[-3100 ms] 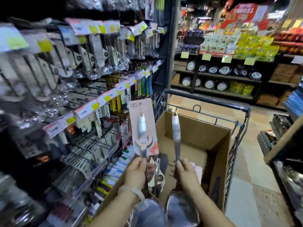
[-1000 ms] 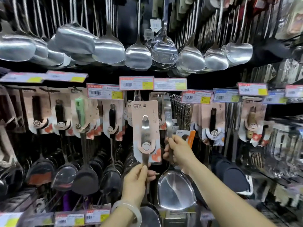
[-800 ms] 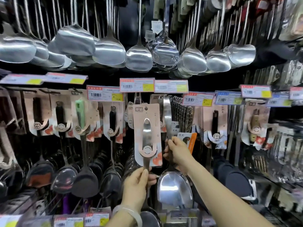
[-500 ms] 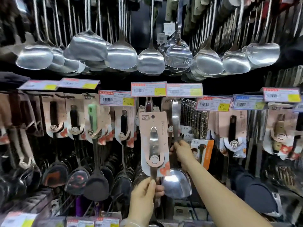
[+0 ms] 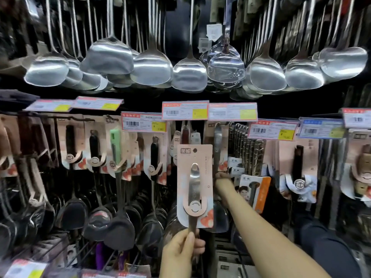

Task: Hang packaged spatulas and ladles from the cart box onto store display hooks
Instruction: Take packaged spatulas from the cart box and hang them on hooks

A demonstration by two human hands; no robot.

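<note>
A person stands close to a dark store display wall crowded with hanging kitchen tools. Their left hand (image 5: 181, 250), low in the middle of the view, is wrapped around the bare metal handle of a steel utensil fixed to a tall pale pink cardboard backing card (image 5: 194, 185); thumb and fingers curl round the handle just below the card's bottom edge. The card is held upright in front of the display, its small round hanging hole near the top, below a white and yellow price label (image 5: 185, 110).

The right hand (image 5: 221, 180) reaches further in, just right of the card, gripping the slim handle of a second, bare shiny steel spatula (image 5: 217, 143). That handle rises to the hook area under the price labels; whether it is on a hook cannot be told. Its broad blade (image 5: 220, 217) shows below the forearm, partly hidden behind the card.

Along the top hangs a row of large silver ladles and spatulas (image 5: 188, 74). To the left, black-handled turners on matching pink cards (image 5: 154, 157) hang in rows, with one green-handled tool (image 5: 115, 145) among them. To the right sits an orange and white packaged item (image 5: 261, 189).
</note>
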